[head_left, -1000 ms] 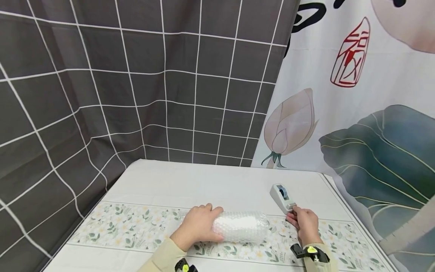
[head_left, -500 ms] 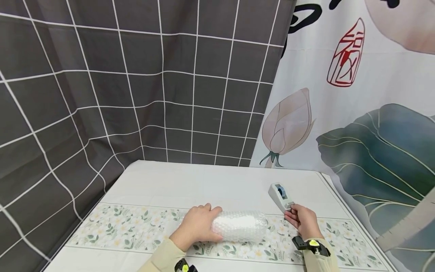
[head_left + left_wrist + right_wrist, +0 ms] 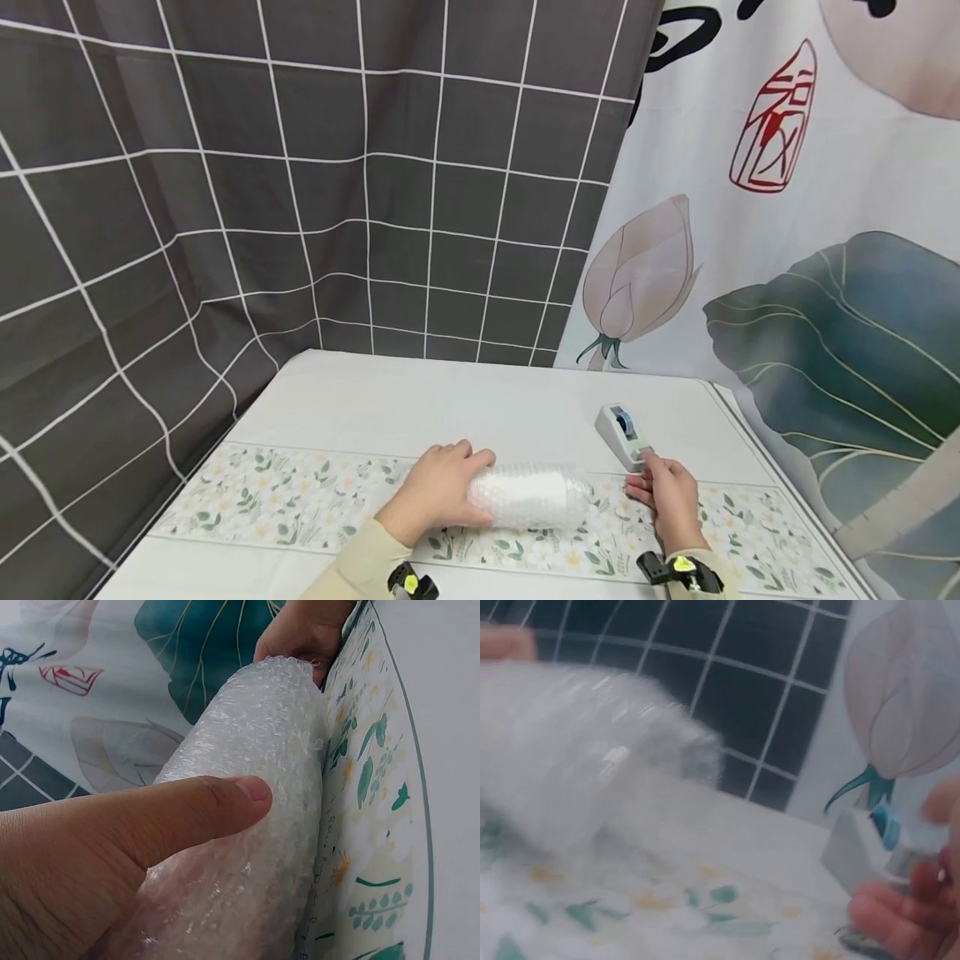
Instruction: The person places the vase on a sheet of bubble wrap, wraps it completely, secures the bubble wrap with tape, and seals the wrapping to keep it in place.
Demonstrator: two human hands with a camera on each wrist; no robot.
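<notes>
A cylindrical bundle of clear bubble wrap point(image 3: 528, 497) lies crosswise on the table; what is inside it cannot be made out. My left hand point(image 3: 442, 490) grips its left end, thumb on the near side, and in the left wrist view the thumb point(image 3: 217, 801) lies across the wrap. To the right stands a pale tape dispenser point(image 3: 621, 435) with a blue-cored roll point(image 3: 886, 827). At the dispenser's near end, my right hand point(image 3: 671, 500) pinches with thumb and forefinger at the tape's end; the clear strip itself is hard to see. Blur softens the right wrist view.
A white tablecloth point(image 3: 420, 392) with a flowered band point(image 3: 285, 496) covers the table. Behind and to the left hangs a dark curtain point(image 3: 315, 192) with a white grid. A pale curtain point(image 3: 675, 150) with lotus prints hangs at the back right.
The right hand's fingers shift slightly at the dispenser's near end. My left hand and the bubble-wrapped bundle stay nearly in place, with the bundle's near edge a touch higher. The head view sways slightly.
</notes>
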